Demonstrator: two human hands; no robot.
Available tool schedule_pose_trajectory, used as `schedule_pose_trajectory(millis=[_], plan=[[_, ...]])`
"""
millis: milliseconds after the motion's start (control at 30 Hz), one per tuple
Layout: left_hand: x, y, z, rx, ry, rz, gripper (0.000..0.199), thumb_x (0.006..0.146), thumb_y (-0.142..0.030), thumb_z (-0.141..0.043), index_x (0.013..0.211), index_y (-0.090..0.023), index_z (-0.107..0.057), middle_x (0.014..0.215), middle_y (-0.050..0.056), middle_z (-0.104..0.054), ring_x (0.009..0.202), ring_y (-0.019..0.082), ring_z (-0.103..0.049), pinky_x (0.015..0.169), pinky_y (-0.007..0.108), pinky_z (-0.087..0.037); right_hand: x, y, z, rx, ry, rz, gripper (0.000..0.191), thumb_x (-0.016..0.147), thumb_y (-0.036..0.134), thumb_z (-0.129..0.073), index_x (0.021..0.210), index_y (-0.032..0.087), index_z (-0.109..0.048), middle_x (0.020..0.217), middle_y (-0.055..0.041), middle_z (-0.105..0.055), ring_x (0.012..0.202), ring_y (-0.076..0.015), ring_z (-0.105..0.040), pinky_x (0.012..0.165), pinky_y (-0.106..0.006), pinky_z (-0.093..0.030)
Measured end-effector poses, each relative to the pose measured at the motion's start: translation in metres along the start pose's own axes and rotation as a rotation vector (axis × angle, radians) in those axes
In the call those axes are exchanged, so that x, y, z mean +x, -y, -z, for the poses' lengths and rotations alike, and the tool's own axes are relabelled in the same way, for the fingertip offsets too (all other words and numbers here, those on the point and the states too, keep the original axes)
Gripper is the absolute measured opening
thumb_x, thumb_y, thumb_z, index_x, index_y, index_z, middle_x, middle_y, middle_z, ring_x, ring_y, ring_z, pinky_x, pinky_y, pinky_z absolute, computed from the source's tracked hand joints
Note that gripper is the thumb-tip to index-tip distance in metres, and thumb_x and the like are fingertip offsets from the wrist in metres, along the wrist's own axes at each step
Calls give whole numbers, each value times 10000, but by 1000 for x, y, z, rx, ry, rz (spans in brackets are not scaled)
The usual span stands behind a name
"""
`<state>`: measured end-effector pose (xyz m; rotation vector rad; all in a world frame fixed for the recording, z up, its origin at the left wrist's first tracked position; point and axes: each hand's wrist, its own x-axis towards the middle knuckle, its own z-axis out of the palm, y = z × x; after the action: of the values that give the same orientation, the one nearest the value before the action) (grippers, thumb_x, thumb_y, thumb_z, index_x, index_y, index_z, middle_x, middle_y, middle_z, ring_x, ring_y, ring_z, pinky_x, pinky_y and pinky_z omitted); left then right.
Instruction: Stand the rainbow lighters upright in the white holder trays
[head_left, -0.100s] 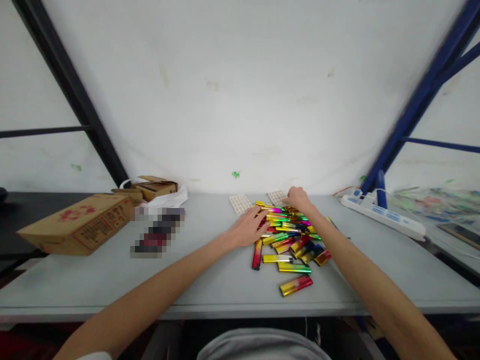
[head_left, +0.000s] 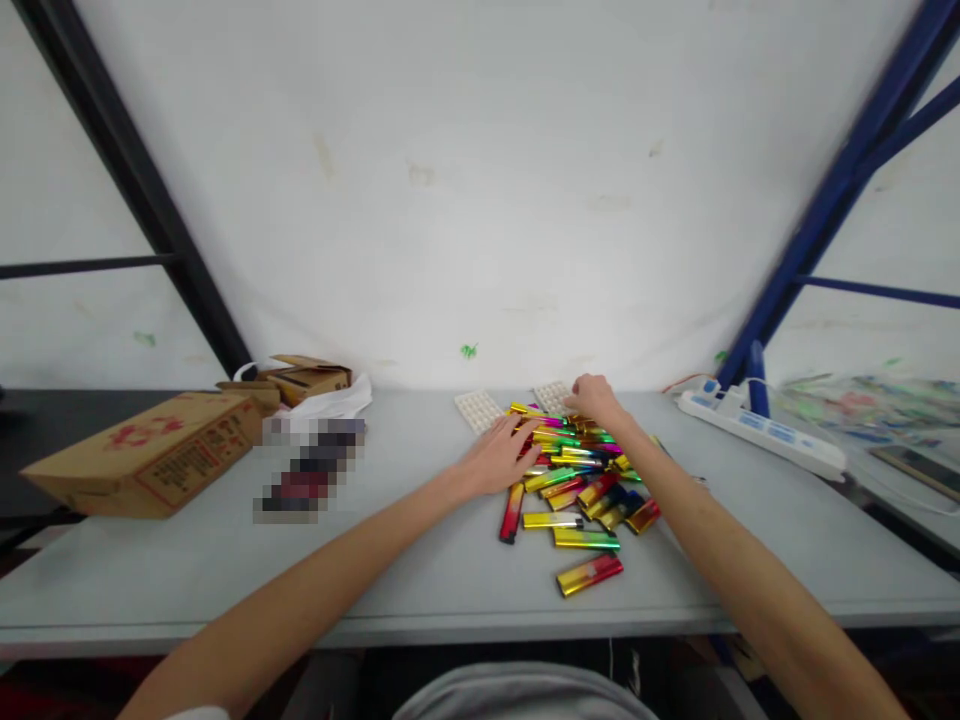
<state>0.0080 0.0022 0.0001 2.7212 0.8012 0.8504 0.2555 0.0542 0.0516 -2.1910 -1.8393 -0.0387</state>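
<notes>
A pile of shiny lighters in yellow, green, red and other colours lies on the grey table. At the pile's left edge my left hand rests with its fingers spread, touching the lighters. My right hand is at the back of the pile, fingers curled together; what they hold, if anything, is hidden. Behind the pile are two pale dimpled sheets, one near my left hand, the other beside my right hand. A yellow and red lighter lies apart at the front.
On the left are a long cardboard box, a smaller open box, a white plastic bag and a pixelated item. A white power strip and a phone lie on the right. Metal posts flank the table.
The view has shifted slightly, so the boxes and the power strip appear a little further left. Both hands are in nearly the same places at the pile.
</notes>
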Motion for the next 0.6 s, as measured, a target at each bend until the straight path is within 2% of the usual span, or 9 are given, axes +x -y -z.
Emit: schedule_pose_trajectory(millis=[100,200,333,433,600], plan=[[6,-1,-6,2,-11,4,437,1034,-409,-416,1437,-253,-486,1355,125,-562,1277,292,-534,1145,513,-415,-2,-7,10,70,-64,18,356,824,237,-710,1156,115,-748,1126,-137,-771,1082,-249,-719,966,-302,-512],[13,0,-15,24,-31,10,428,1032,-392,-418,1424,-235,-485,1347,135,-555,1264,290,-540,1132,507,-431,-5,-18,21,154,-134,21,397,846,249,-683,1228,146,-714,1147,-93,-771,1016,-208,-737,953,-304,-524],[25,0,-29,74,-74,22,410,1032,-365,-414,1412,-227,-482,1378,141,-521,1272,287,-531,1132,511,-424,-14,-32,32,394,-266,35,348,835,259,-684,1163,151,-725,1035,-83,-793,893,-199,-753,909,-338,-551],[38,0,-38,124,-69,44,389,1024,-347,-424,1373,-200,-511,1383,157,-514,1280,302,-529,1131,514,-417,-22,-35,40,520,-385,84,324,818,267,-682,1118,156,-737,991,-85,-797,899,-216,-749,921,-366,-552],[58,-2,-39,97,-4,72,384,1025,-360,-437,1346,-176,-537,1361,175,-550,1282,317,-540,1138,532,-405,-32,-30,51,699,-523,167,363,814,327,-677,1126,153,-739,1010,-105,-787,902,-235,-737,909,-397,-559]])
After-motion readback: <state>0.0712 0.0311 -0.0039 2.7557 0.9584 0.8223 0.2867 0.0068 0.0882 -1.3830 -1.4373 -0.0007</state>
